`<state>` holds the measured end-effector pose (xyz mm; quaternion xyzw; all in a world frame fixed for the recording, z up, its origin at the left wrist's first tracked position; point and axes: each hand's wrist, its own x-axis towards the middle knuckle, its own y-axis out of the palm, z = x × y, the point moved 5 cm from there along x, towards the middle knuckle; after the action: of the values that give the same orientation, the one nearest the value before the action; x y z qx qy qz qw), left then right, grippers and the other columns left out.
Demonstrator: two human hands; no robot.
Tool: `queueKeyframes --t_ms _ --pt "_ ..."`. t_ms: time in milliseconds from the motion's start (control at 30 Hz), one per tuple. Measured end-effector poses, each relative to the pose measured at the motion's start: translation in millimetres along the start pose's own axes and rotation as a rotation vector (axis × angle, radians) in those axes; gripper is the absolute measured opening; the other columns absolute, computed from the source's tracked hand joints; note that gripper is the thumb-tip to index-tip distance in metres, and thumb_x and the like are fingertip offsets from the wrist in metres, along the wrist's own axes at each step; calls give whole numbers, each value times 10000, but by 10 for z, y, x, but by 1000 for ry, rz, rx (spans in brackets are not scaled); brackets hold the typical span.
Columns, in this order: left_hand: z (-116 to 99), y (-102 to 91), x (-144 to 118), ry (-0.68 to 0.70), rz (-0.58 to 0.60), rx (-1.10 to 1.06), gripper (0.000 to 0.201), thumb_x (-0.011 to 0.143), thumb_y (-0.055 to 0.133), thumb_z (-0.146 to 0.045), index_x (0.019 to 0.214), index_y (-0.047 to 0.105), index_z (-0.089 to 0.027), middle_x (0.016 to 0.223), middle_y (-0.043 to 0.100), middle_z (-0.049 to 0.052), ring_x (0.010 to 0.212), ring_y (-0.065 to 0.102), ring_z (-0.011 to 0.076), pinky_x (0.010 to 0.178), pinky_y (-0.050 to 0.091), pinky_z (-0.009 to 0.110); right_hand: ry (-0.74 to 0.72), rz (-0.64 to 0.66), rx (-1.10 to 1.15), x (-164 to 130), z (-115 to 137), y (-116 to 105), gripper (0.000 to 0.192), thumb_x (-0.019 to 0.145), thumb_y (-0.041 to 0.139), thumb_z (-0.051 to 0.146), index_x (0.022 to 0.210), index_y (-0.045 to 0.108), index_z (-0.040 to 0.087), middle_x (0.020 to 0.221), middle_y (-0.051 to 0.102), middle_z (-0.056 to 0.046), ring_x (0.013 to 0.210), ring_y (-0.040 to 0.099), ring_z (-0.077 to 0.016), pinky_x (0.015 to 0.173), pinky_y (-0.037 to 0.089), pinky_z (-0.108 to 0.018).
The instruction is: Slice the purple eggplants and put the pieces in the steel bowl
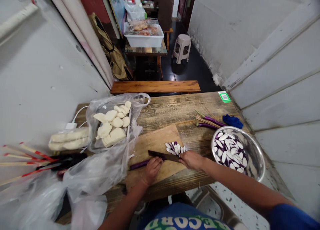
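My left hand [151,170] presses down on a long purple eggplant [139,164] lying on a wooden cutting board [155,140]. My right hand [191,159] grips the handle of a dark knife [163,155], whose blade lies across the eggplant near my left fingers. A small pile of eggplant slices [175,148] sits on the board just beyond the blade. To the right a steel bowl [255,156] holds many more slices.
A clear bag with a tray of white dumplings [113,125] lies left of the board, bread rolls [68,139] and skewers [22,158] further left. Eggplants with sticks [208,121] and a blue cloth [232,121] lie behind the bowl. A bench [155,86] stands beyond the table.
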<state>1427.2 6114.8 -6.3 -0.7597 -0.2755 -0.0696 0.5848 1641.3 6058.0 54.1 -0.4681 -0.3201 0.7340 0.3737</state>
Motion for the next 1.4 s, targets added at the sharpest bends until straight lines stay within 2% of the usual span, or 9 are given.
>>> queueKeyframes --t_ms 133,300,467,600,867,1200,1400 --pt "-20 -109 -31 65 7 81 355 891 303 -86 1104 581 -140 1075 619 89 1079 520 173 906 471 363 65 -48 55 30 50 111 336 917 331 319 893 601 120 865 653 -122 803 618 -215 658 395 -266" --pt "63 -214 -144 -97 -19 294 278 877 437 -140 1123 565 -121 1100 607 94 1079 515 206 935 429 392 146 -90 106 -152 -55 125 324 916 339 312 933 592 111 890 650 -121 801 619 -209 658 384 -258" --pt "-20 -35 7 6 12 102 265 877 417 -97 1093 566 -129 1065 606 90 1035 513 195 913 426 397 148 -99 112 -222 -126 69 320 913 354 320 892 609 127 848 659 -114 778 622 -210 640 370 -256" --pt "-23 44 175 -2 -33 31 180 862 479 -109 1002 586 -145 1005 613 73 970 509 188 823 436 378 138 -191 137 -313 -181 -29 329 924 330 324 880 597 137 807 655 -92 747 619 -191 643 368 -253" --pt "-43 6 171 36 -40 21 208 863 458 -88 1029 575 -132 1017 610 87 986 490 197 819 419 384 177 -296 108 -554 -263 -228 366 938 286 346 822 565 139 744 632 -75 700 610 -186 627 367 -262" --pt "-39 21 155 62 -53 -35 209 852 464 -77 1022 577 -121 1015 603 96 994 496 195 844 451 387 126 -114 106 -596 -51 -21 359 930 293 329 814 578 145 764 648 -73 701 621 -194 596 346 -271" --pt "-51 -13 180 64 -71 -31 183 852 470 -84 990 586 -116 984 607 98 978 492 186 829 472 372 119 -64 72 -579 -106 1 347 922 313 327 794 581 148 746 647 -74 681 619 -195 572 329 -270"
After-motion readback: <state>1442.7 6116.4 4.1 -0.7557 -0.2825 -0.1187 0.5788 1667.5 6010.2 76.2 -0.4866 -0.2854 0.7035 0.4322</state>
